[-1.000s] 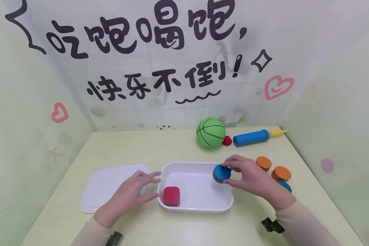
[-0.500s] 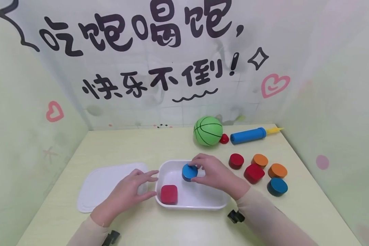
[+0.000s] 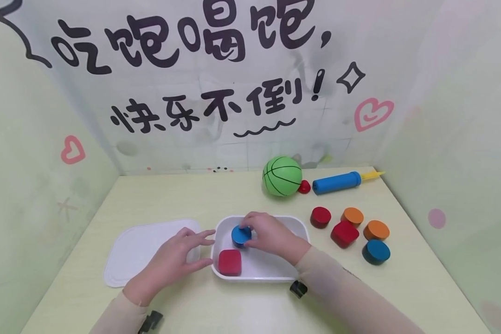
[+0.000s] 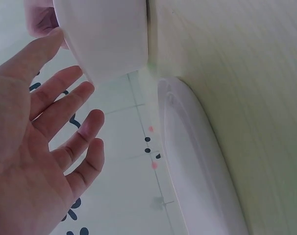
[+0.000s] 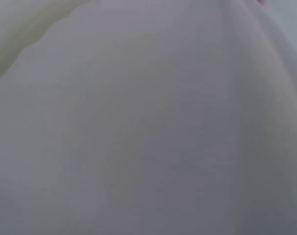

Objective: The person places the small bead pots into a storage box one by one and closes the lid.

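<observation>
My right hand [image 3: 271,235] pinches a blue round block [image 3: 241,236] between thumb and fingers, inside the white box [image 3: 271,278] near its back left corner. In front of the blue block, a red rounded-square block [image 3: 230,262] lies in the box's front left corner. My left hand [image 3: 173,257] is at the box's left end, fingers spread. In the left wrist view the fingers of my left hand [image 4: 36,132] are loosely bent, with the thumb and fingertips at the edge of the white box [image 4: 107,39]. Close by, the right wrist view is filled by a pale blurred surface.
A white lid [image 3: 138,250] lies left of the box. On the right are a red round block [image 3: 320,217], a red square block [image 3: 344,234], two orange blocks [image 3: 376,230] and another blue block [image 3: 376,252]. Behind stand a green ball [image 3: 282,176] and a blue pump [image 3: 336,183].
My right hand has carried the blue round block leftward, from the box's right end to its left part. My left hand has stayed at the box's left end.
</observation>
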`<state>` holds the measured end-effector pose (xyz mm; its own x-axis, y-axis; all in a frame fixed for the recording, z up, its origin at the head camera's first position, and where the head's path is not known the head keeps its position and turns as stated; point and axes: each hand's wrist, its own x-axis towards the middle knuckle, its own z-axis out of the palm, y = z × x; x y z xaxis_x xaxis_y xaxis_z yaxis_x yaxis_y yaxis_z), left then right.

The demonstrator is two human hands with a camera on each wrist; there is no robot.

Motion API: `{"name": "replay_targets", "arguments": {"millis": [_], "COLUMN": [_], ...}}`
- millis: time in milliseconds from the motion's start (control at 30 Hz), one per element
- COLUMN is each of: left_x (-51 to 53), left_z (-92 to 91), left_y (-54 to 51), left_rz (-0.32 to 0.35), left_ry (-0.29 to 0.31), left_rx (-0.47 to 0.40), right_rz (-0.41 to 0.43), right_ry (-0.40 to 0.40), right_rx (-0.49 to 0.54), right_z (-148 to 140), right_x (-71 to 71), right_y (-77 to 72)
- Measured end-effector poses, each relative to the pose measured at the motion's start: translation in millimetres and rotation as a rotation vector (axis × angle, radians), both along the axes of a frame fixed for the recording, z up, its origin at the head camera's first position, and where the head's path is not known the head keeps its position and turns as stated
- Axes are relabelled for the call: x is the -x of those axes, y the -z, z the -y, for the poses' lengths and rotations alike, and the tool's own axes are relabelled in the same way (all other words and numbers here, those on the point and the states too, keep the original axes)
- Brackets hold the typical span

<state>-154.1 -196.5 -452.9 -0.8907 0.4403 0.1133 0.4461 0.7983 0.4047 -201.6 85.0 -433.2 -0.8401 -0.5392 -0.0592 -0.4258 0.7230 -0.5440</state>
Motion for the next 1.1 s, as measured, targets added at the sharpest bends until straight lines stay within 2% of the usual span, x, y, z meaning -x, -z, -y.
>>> {"name": "replay_targets", "arguments": {"millis": [567, 933, 1100], "left_x": [0.5, 0.1, 0.7], "left_z": [-2.7, -2.9, -3.5], "left_y": [-0.6, -3.6, -1.0], "left_rz": [-0.017, 0.001, -0.022], "left_ry": [0.015, -0.011, 0.002], "left_rx": [-0.001, 0.03, 0.034], "right_rz": [-0.031, 0.027, 0.011], "right_ry": [-0.043, 0.018, 0.026], "right_rx": [-0.05, 0.022, 0.035], "right_z": [13.8, -4.1, -15.5], "right_x": [0.0, -5.5, -13.7], "right_y": [8.4, -6.9, -17.3]}}
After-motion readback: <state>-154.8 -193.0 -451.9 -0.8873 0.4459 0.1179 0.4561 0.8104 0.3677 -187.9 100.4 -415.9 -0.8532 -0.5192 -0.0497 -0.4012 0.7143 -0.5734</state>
